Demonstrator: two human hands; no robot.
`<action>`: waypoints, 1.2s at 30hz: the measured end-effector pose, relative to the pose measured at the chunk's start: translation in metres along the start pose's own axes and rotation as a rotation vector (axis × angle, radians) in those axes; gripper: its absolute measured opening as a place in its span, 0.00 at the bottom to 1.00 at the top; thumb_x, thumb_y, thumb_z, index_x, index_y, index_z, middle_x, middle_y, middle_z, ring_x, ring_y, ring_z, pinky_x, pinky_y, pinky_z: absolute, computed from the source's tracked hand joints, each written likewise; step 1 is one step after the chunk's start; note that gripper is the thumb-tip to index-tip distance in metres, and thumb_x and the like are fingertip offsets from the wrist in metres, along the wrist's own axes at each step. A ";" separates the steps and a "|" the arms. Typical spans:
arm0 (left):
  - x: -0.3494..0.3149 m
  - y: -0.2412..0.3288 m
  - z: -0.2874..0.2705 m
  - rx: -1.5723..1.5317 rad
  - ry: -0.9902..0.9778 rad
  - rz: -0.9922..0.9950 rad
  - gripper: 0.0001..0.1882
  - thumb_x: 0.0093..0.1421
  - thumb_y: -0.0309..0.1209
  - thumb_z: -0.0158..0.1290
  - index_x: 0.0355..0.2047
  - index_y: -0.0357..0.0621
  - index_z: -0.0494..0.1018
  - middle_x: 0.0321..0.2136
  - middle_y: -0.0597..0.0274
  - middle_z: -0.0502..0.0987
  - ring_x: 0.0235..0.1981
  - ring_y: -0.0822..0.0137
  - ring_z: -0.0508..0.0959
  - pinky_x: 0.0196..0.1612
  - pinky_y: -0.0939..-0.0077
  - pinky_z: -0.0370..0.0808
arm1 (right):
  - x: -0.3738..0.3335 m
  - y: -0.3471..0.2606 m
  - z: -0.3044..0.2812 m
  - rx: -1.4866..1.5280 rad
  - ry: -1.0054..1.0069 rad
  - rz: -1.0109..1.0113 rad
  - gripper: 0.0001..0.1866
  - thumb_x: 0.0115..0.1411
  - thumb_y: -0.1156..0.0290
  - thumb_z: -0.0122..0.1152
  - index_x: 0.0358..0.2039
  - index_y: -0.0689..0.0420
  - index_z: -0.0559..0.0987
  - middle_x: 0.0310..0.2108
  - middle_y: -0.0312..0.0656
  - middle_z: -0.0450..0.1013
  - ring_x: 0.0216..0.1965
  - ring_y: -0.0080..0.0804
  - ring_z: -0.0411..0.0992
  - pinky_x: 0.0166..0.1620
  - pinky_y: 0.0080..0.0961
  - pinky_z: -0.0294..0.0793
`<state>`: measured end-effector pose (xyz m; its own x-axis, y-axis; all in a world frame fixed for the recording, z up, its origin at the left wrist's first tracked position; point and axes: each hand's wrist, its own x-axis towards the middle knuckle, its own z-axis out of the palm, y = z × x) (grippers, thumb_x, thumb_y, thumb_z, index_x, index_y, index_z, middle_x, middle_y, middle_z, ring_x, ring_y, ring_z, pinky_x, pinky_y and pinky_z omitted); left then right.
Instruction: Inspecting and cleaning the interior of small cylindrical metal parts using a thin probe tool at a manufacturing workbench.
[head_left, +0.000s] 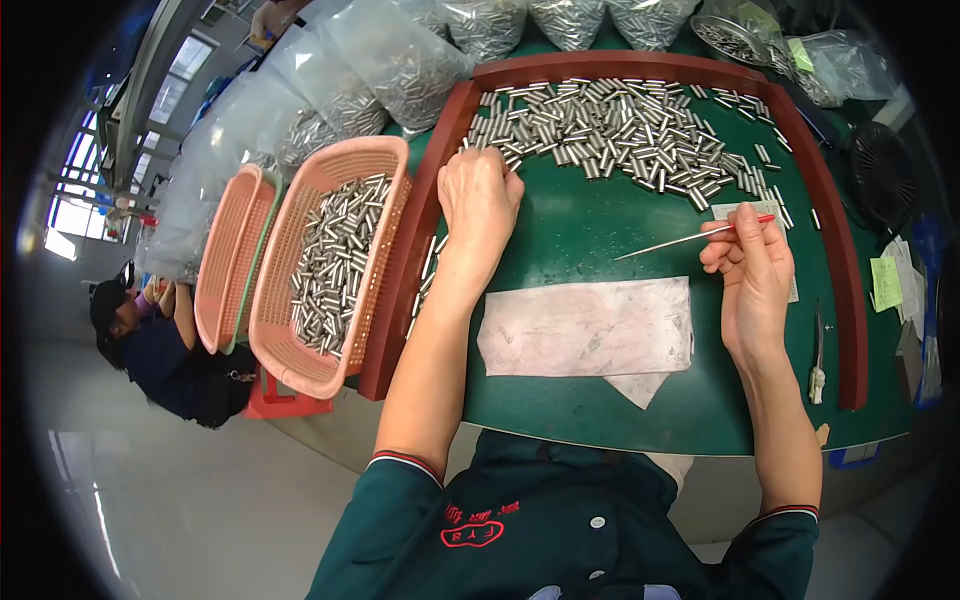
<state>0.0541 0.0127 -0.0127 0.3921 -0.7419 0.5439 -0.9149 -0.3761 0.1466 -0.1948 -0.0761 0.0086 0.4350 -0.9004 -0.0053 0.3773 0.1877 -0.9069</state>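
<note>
My right hand [755, 265] grips a slim pointed metal pick [675, 243] with a red handle, its tip pointing left over the green tabletop [590, 240]. My left hand [478, 195] is closed, back of the hand up, at the left edge of the metal pins, beside the dark red wooden frame [445, 145]. Its curled fingers hide whatever may be in them. A big heap of short shiny metal pins [620, 130] spreads over the far part of the framed area. Between my forearms lies a folded, smudged whitish cloth [585, 330].
Left of the frame stands a pink plastic basket [390, 240] part-filled with pins, with another pink basket [215, 270] beyond. Clear bags of pins [405, 75] line the back. A black fan [880, 175] and a thin knife-like tool [818, 360] are at right. Another person [170, 340] sits far left.
</note>
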 end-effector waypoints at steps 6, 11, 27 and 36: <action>-0.060 0.021 -0.078 -0.026 0.032 -0.102 0.05 0.44 0.23 0.54 0.20 0.37 0.68 0.18 0.56 0.69 0.19 0.57 0.71 0.22 0.66 0.66 | 0.001 -0.002 -0.006 -0.025 0.030 -0.014 0.11 0.59 0.63 0.50 0.28 0.58 0.69 0.25 0.42 0.72 0.20 0.18 0.67 0.25 0.14 0.64; -0.116 0.016 -0.104 -0.019 -0.027 -0.298 0.05 0.45 0.22 0.53 0.23 0.38 0.68 0.16 0.57 0.68 0.16 0.60 0.71 0.17 0.68 0.65 | -0.002 -0.001 -0.005 -0.023 -0.005 0.028 0.12 0.59 0.62 0.50 0.30 0.59 0.70 0.26 0.42 0.72 0.21 0.18 0.67 0.26 0.13 0.64; -0.107 0.025 -0.098 -0.120 -0.084 -0.267 0.08 0.45 0.22 0.53 0.27 0.38 0.67 0.20 0.56 0.68 0.20 0.57 0.71 0.21 0.68 0.66 | -0.003 0.000 -0.002 -0.042 0.028 -0.015 0.11 0.59 0.63 0.49 0.29 0.58 0.69 0.25 0.42 0.72 0.20 0.19 0.68 0.25 0.13 0.65; -0.013 0.021 -0.057 -0.042 0.059 -0.006 0.06 0.44 0.22 0.54 0.24 0.37 0.69 0.22 0.52 0.70 0.26 0.52 0.72 0.28 0.61 0.67 | -0.001 -0.001 -0.001 -0.033 0.051 -0.045 0.12 0.59 0.63 0.50 0.25 0.58 0.68 0.23 0.43 0.72 0.18 0.19 0.68 0.23 0.14 0.65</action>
<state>0.0241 0.0459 0.0299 0.3923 -0.7052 0.5906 -0.9163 -0.3561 0.1835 -0.1967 -0.0761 0.0091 0.3760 -0.9265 0.0153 0.3680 0.1342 -0.9201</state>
